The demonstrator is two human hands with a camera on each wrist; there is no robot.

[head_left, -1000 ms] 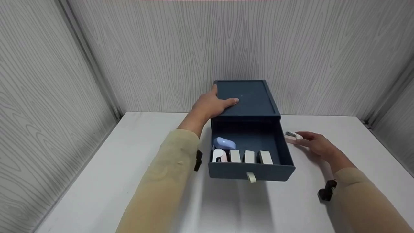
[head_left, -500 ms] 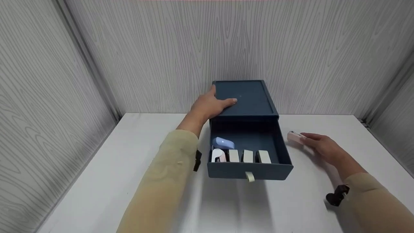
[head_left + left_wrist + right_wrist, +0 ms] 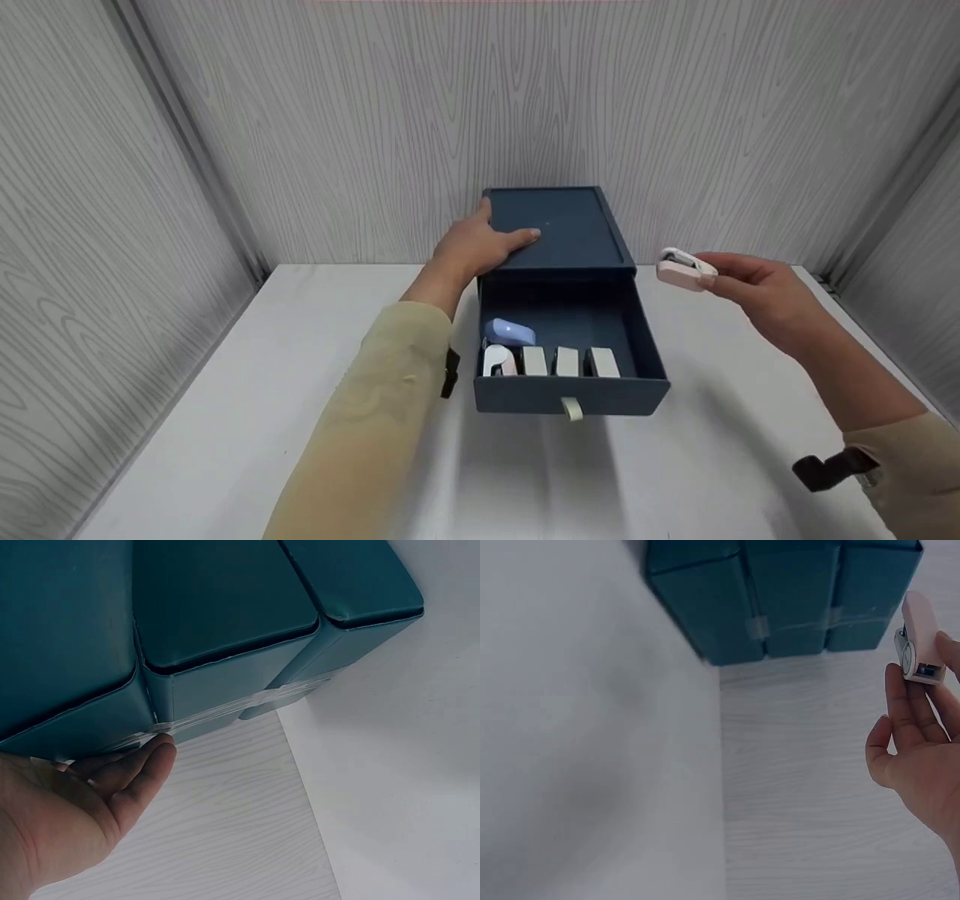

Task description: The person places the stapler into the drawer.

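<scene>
I am pinching a pink stapler [image 3: 684, 270] in my right hand [image 3: 765, 300], raised beside the open blue drawer box [image 3: 559, 247]. My left hand [image 3: 476, 247] is resting flat, fingers spread, on its top.

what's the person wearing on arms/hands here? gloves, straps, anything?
No gloves: both the left hand and the right hand are bare. Long pale yellow-beige sleeves cover both forearms, ending short of the wrists. A dark strap or mount sits at the right cuff, and a similar dark piece at the left cuff. No rings or markings visible.
</scene>
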